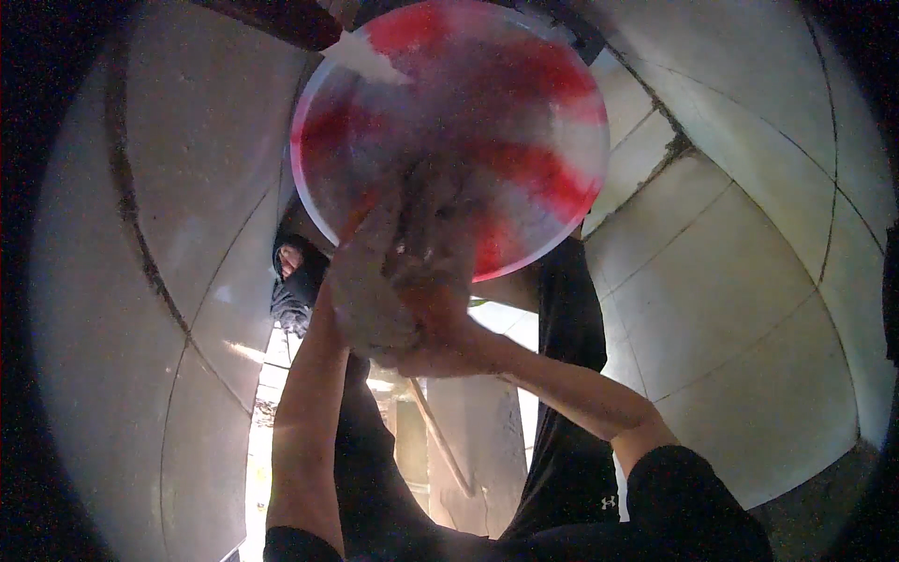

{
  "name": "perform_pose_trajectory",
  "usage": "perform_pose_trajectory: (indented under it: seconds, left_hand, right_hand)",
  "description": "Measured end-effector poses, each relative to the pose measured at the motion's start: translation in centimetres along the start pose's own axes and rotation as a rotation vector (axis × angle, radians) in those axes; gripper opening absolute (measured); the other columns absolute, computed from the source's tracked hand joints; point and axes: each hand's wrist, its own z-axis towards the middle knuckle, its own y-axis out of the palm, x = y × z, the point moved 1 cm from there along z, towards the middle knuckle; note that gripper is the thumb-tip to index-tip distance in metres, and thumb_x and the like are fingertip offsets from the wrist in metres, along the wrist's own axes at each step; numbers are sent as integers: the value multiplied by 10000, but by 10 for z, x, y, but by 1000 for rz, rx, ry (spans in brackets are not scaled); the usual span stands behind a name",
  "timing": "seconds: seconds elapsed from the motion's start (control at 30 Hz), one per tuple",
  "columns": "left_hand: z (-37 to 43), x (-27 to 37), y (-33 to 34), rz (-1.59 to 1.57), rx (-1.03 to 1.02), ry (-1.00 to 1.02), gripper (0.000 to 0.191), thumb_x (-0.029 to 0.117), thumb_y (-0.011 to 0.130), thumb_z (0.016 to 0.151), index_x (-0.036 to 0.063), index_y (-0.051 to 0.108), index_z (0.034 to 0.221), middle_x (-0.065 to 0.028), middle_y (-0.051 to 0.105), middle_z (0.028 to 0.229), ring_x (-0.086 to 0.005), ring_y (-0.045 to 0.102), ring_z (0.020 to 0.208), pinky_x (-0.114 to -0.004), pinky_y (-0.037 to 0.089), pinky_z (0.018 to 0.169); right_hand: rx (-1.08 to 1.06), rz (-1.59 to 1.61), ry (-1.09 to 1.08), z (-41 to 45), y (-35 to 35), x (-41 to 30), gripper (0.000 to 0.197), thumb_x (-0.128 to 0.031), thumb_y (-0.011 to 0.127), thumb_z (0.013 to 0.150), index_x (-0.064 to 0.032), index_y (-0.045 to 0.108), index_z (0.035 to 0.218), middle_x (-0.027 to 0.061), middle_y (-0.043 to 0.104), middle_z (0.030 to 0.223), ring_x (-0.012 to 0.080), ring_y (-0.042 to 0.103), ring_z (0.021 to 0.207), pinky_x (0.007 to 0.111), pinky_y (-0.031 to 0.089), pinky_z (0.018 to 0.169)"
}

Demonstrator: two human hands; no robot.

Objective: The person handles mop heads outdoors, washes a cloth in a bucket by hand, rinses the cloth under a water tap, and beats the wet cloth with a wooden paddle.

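Note:
A round red-and-white plastic basin (593, 140) is before me, its inside blurred and greyish. Over its near rim, both my hands come together at a wet-looking grey cloth (372, 302), part of which hangs into the basin. My right hand (446, 337) is closed around the cloth's near end. From the lower left my left forearm reaches up to the same bundle; the cloth and blur mostly cover my left hand (340, 274), but it appears to grip the cloth.
At top left, a dark elongated object (281, 17) ends in a pale streak above the basin; what it is stays unclear. Pale tiled surfaces (674, 274) curve along both sides. My black-trousered legs (572, 309) flank the basin. A pole (442, 442) appears between them.

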Motion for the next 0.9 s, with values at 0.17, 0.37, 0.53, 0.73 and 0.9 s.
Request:
perform_pose_trajectory:
  seconds: [0.17, 0.37, 0.53, 0.73, 0.9]
  left_hand:
    - [0, -1, -11, 172, 104, 106, 500, 426, 542, 924, 99, 540, 1301, -111, 588, 1255, -258, 555, 1155, -421, 482, 955]
    - [54, -27, -2, 557, 50, 112, 466, 409, 511, 942, 92, 553, 1281, -116, 610, 1226, -276, 584, 1111, -434, 464, 989]
    - [75, -6, -34, 30, 74, -29, 422, 423, 507, 927, 140, 563, 1235, -100, 618, 1167, -277, 569, 1082, -452, 468, 939]
    - [72, -38, -118, -54, 270, -186, 469, 525, 569, 852, 191, 565, 1181, -43, 623, 1080, -239, 580, 996, -410, 471, 816]
    - [69, -35, -13, 187, 123, -316, 518, 490, 592, 826, 151, 561, 1216, -47, 625, 1142, -234, 587, 1042, -427, 480, 825]
  right_hand:
    - [337, -417, -73, 48, -25, -26, 537, -303, 677, 778, -29, 552, 1222, 134, 606, 1143, 304, 569, 1046, 433, 470, 927]
    - [745, -693, 14, 79, -194, -13, 568, -371, 702, 734, -27, 577, 1168, 176, 632, 1066, 349, 598, 965, 451, 491, 867]
    - [1066, -942, 68, 63, -296, -21, 599, -427, 723, 697, -26, 597, 1123, 211, 654, 1001, 386, 622, 897, 466, 510, 817]
    - [782, -1254, 65, 72, -172, 24, 588, -386, 721, 668, -29, 607, 1121, 253, 657, 993, 424, 632, 887, 502, 510, 806]
    - [374, -846, 68, 61, -186, 112, 439, -215, 680, 658, -24, 613, 1048, 162, 647, 1074, 284, 626, 920, 435, 513, 763]
